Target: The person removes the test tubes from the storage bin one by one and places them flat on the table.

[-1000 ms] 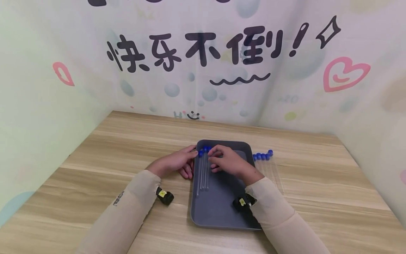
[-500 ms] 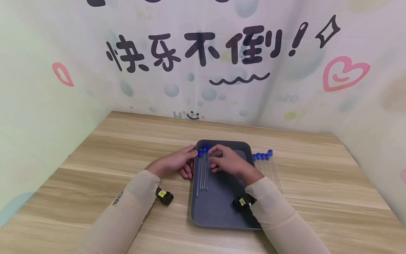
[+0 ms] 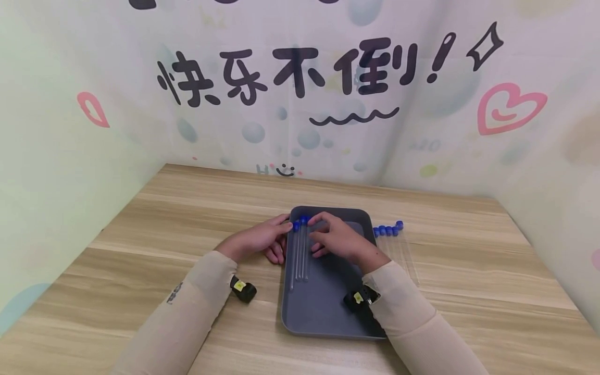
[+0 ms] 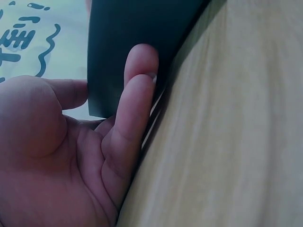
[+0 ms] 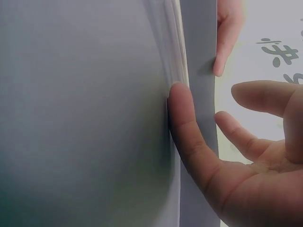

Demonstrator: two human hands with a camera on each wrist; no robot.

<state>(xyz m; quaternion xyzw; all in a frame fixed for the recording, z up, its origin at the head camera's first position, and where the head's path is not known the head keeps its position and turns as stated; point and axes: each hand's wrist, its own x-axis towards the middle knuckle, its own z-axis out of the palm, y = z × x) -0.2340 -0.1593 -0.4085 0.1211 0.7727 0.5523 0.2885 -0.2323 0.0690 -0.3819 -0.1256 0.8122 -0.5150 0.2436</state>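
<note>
A grey tray [image 3: 328, 307] lies on the wooden table [image 3: 187, 219]. A few clear tubes with blue caps [image 3: 300, 255] lie side by side along its left part. My left hand [image 3: 262, 239] rests at the tray's left outer wall, its fingers [image 4: 137, 94] straight against the dark wall [image 4: 123, 38], fingertips near the caps. My right hand [image 3: 337, 238] is inside the tray, just right of the tubes. In the right wrist view one finger [image 5: 187, 127] lies along the tubes [image 5: 168, 42], the other fingers loosely spread. Neither hand grips anything.
Several more blue-capped tubes [image 3: 391, 232] lie on the table just right of the tray. Black wrist cameras [image 3: 244, 290] sit at both sleeves. Printed walls close in the table at the back and on both sides.
</note>
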